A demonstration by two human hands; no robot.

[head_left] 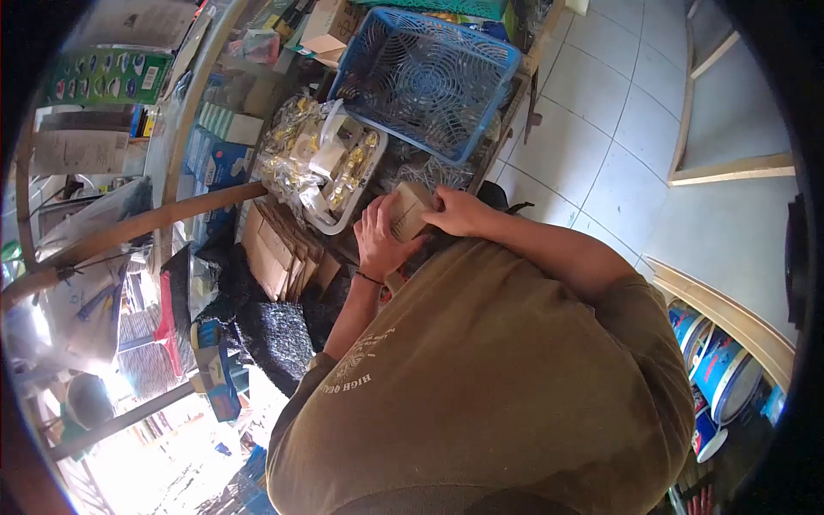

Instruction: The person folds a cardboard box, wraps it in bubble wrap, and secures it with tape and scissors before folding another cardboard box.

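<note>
Between my two hands is a small brown cardboard box, held close to my chest. My left hand wraps the box's left side, with a dark band on the wrist. On its right side my right hand grips the edge, thumb and fingers closed on it. Just beyond the hands stands a white plastic basket filled with small gold-coloured parts in clear plastic wrapping. A blue plastic basket lies farther off, with some clear plastic inside. Left of my left hand, a stack of folded cardboard pieces leans.
A wooden bar crosses on the left, near glass shelving with packaged goods. Black fabric hangs beside my left arm. White floor tiles are at the upper right; paint cans stand at the lower right.
</note>
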